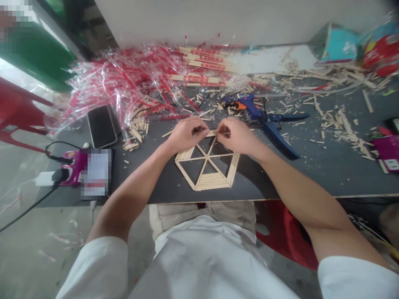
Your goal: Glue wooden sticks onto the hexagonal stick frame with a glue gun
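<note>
A hexagonal frame of pale wooden sticks (215, 182) lies flat on the dark table, with spokes crossing at its middle. Some of its sections are partly filled with rows of parallel sticks. At its far edge, my left hand (188, 133) pinches the left end of a short wooden stick (212, 133). My right hand (236, 135) pinches the same stick near its right end, fingertips close to the left ones. Just beyond my right hand lie a blue glue gun (249, 104) with an orange trigger and a dark blue hand cutter (279, 135).
Red-and-clear plastic wrappers (124, 79) heap at the back left, beside wrapped chopsticks (205, 60). Stick offcuts (339, 124) litter the right side. On the left are a dark phone (101, 126), a lit phone (96, 172) and a purple power strip (73, 166) with cables.
</note>
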`<state>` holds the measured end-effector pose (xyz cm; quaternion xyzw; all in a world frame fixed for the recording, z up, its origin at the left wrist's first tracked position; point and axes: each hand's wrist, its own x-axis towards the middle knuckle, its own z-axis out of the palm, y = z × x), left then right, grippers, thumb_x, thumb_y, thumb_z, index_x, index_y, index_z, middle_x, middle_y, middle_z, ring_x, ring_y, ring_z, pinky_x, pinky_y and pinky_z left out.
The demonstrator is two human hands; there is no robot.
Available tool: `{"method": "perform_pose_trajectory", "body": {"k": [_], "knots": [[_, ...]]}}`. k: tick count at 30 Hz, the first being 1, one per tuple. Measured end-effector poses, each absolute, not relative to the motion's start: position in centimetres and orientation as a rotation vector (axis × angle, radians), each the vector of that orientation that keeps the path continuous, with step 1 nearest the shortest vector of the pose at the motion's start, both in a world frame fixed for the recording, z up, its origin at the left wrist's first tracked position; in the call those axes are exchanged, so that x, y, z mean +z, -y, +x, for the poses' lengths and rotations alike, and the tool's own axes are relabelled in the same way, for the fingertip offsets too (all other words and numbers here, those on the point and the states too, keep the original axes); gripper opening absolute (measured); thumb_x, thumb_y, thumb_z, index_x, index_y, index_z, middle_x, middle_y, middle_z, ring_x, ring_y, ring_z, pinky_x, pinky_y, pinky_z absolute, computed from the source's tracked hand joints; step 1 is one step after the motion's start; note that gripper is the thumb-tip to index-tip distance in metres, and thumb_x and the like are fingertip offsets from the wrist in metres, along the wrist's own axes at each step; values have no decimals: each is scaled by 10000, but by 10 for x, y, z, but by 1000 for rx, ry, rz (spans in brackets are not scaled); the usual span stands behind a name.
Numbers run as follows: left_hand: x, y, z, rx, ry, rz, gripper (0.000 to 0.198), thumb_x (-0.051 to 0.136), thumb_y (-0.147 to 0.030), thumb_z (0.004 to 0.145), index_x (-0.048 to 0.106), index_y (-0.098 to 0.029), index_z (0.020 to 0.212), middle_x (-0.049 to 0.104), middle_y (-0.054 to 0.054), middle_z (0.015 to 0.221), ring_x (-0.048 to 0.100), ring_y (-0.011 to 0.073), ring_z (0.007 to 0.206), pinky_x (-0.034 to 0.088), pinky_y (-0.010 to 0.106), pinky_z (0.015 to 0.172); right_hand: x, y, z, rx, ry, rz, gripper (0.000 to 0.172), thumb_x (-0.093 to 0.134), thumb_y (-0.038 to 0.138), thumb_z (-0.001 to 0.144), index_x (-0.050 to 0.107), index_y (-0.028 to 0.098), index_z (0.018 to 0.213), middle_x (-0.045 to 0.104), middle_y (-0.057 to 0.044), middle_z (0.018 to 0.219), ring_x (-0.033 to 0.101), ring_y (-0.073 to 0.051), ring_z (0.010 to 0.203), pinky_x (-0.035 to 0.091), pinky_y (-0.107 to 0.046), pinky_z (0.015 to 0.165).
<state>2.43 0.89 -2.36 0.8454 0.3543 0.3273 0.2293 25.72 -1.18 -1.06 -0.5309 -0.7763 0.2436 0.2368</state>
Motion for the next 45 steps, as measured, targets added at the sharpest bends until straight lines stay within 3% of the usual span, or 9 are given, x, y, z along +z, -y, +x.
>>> {"method": "perform_pose_trajectory", "body": {"k": [6, 11, 14, 19, 30, 37, 45], "knots": [[-17, -8, 24, 999, -1005, 2392, 285, 541, -343, 1062, 744, -174, 953, 769, 79, 934, 691, 194, 881, 524, 324, 808, -1, 11, 262, 696, 2074, -1424, 114, 676, 196, 827, 567, 227, 808, 584, -44, 863, 583, -196, 756, 489, -356, 762], [-2, -1, 28, 770, -1024, 2626, 383, 409, -371, 1133, 741, -181, 1125, 786, 106, 1046, 713, 230, 983, 529, 383, 930, 15, 14, 264, 618, 2007, -1380, 108, 672, 205, 834, 571, 234, 809, 656, -65, 890, 615, -220, 811, 512, -372, 786], [6, 7, 34, 576, -1132, 2685, 399, 375, -362, 1147, 732, -184, 1162, 777, 107, 1073, 732, 209, 915, 532, 326, 805, 17, 16, 263, 670, 2004, -1328, 22, 636, 221, 889, 632, 232, 870, 720, -63, 888, 653, -221, 807, 524, -376, 801], [6, 15, 39, 424, -1302, 2761, 390, 398, -382, 1144, 733, -192, 1083, 758, 95, 973, 705, 177, 747, 462, 261, 612, 11, 14, 262, 596, 2135, -1290, 186, 610, 243, 934, 794, 230, 962, 735, -52, 785, 645, -230, 755, 506, -402, 819], [-7, 16, 44, 463, -1335, 2818, 352, 382, -250, 1124, 721, -153, 1123, 774, 114, 971, 720, 186, 754, 419, 269, 563, 7, 6, 267, 495, 2146, -1183, 228, 646, 242, 903, 869, 279, 928, 789, -54, 815, 654, -256, 816, 486, -438, 865], [-5, 17, 43, 552, -1352, 2828, 336, 394, -261, 1122, 718, -176, 1087, 739, 87, 894, 652, 157, 664, 340, 275, 526, 4, 10, 263, 420, 2093, -1205, 241, 635, 252, 903, 867, 298, 950, 778, -52, 839, 654, -267, 846, 488, -453, 892], [-4, 14, 36, 572, -1304, 2800, 332, 393, -267, 1118, 710, -195, 1053, 697, 68, 860, 596, 137, 633, 328, 271, 525, 3, 9, 259, 480, 2069, -1229, 227, 648, 265, 913, 869, 276, 967, 734, -59, 805, 641, -252, 798, 496, -428, 860]]}}
